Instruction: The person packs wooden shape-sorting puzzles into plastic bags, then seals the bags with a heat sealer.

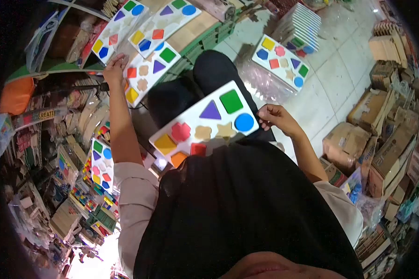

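A white shape-puzzle board (209, 124) lies tilted across my lap. It carries several coloured shapes, among them a purple triangle (211, 110), a green square (231, 102) and a blue circle (244, 122). Two wood-coloured shapes, one a star (226, 130), also show; black cloth covers the board's lower edge. At the board's right edge is my right hand (278, 119), fingers curled together; what they pinch is too small to make out. My left hand (115, 69) reaches to the left edge of another shape board (151, 74), fingers bent and closed, their contents hidden.
Two more shape boards (165, 23) lie overlapping on the green-edged table at upper left. Another board (281, 63) rests on plastic on the tiled floor, beside a stack of boards (300, 25). Cardboard boxes (347, 144) crowd the right; packed toys and wood pieces fill the left.
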